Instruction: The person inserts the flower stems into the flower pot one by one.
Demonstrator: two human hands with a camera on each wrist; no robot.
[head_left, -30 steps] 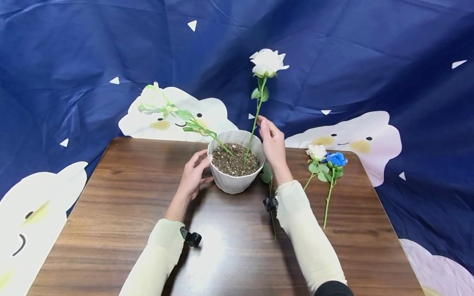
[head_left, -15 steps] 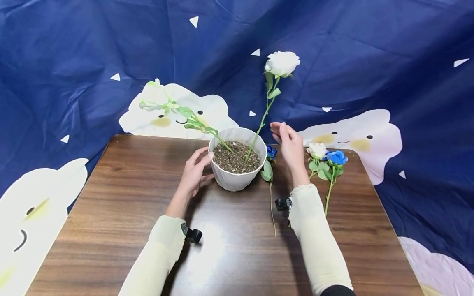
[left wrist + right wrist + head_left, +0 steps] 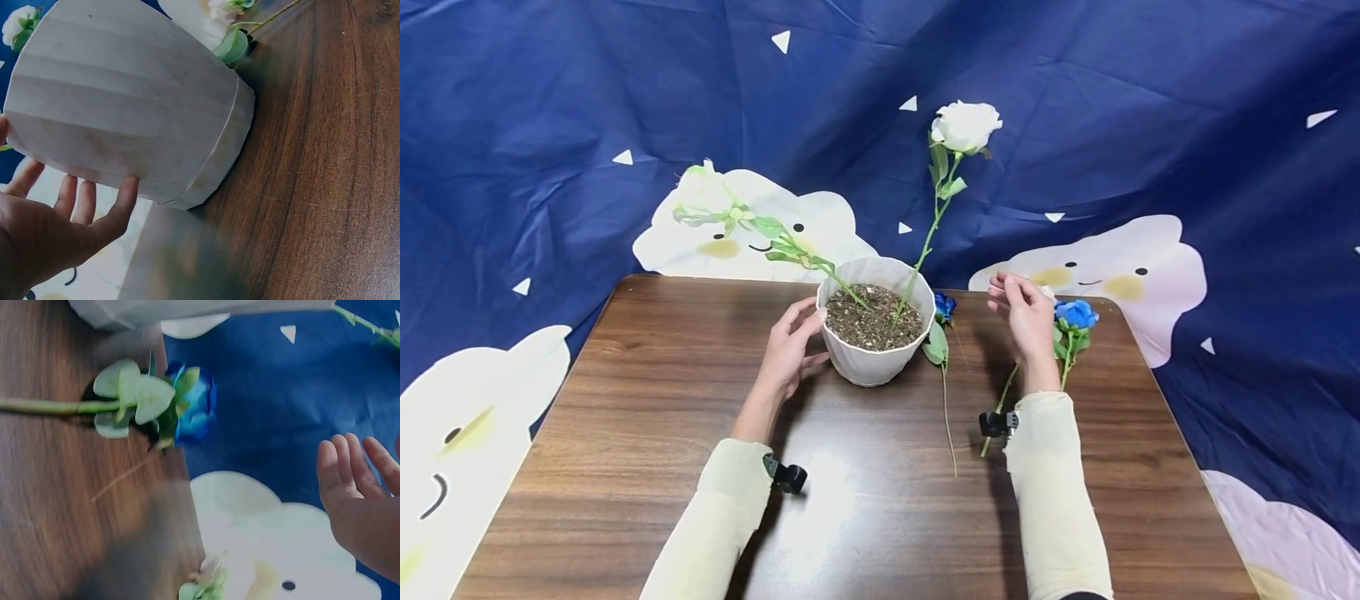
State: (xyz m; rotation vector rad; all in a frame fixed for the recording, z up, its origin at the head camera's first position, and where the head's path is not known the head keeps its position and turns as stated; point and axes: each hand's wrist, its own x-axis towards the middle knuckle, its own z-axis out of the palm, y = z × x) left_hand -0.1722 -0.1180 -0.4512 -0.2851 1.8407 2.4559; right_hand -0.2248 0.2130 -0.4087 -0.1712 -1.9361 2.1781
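Observation:
My left hand rests against the left side of a white faceted pot filled with dark soil. In the left wrist view its fingers touch the pot's wall without wrapping round it. Two white roses stand in the soil: the left one leans far left, and the right one rises tilted slightly right. My right hand is in the air right of the pot, fingers loosely bent and holding nothing. It partly hides a white rose lying on the table, beside a blue rose.
Another blue rose lies close to the pot's right side, its stem pointing towards me. Everything stands on a brown wooden table. Behind it hangs a dark blue cloth printed with smiling clouds and white triangles.
My right hand has let go of the upright white rose's stem area and moved right and down towards the lying roses. That rose now leans more to the right. The left hand stays at the pot.

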